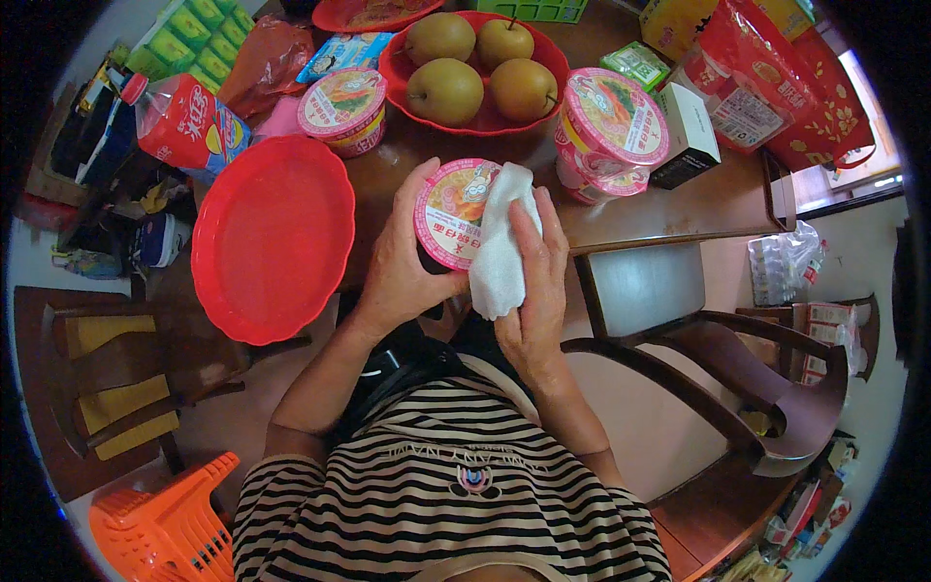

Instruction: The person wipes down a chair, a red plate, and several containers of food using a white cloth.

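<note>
A pink-rimmed instant noodle cup (pixel 452 211) is held up in front of me, its printed lid facing the camera. My left hand (pixel 400 262) grips its left side, thumb below and fingers at the top. In my right hand (pixel 538 284) is a folded white cloth (pixel 498 247), pressed against the right side of the cup and covering part of the lid. Left of my hands lies a red scalloped plastic tray (pixel 273 240). Behind the held cup stands a red bowl (pixel 473 131) with several round brown-green pears (pixel 445 91). Another noodle cup (pixel 343 109) is left of the bowl.
Stacked noodle cups (pixel 614 131) stand right of the bowl, beside a black-and-white box (pixel 687 138) and a red package (pixel 749 80). A red-capped drink bottle (pixel 182 120) leans at the left. Wooden chairs (pixel 698 364) and an orange plastic stool (pixel 171 516) are below table height.
</note>
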The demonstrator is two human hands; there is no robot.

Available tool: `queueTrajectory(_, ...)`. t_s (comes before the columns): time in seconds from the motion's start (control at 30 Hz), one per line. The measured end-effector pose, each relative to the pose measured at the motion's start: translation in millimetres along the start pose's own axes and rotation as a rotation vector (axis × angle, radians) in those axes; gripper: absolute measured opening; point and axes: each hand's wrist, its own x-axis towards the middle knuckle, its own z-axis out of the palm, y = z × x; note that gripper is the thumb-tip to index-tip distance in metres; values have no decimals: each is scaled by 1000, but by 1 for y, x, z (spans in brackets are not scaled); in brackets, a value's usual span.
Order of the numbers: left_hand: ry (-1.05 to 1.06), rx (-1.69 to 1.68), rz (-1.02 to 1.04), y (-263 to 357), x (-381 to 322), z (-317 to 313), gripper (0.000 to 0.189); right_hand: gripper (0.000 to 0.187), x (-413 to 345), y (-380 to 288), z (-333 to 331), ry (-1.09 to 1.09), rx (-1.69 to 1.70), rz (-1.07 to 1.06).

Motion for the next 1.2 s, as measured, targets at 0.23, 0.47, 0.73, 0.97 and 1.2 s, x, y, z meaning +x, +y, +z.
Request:
queueTrajectory(0.23,-5,-23,-32,-3,0,0,105,54,13,-13,-6,-137,-435,-182)
queueTrajectory(0.47,-30,43,10,-3,-1,-4,98,60,34,-22,-1,-253,-450,-246)
queueTrajectory(0.73,-20,30,131,-14,0,-5,95,61,36,-26,5,-325,-344,-324)
queueTrajectory(0.97,-37,-17,-1,-5,-1,-4,104,60,30,-5,-11,-296,-303,-425)
queueTrajectory(1.2,-24,9,-19,2,1,-1,110,47,37,25,-2,-57,22,-210)
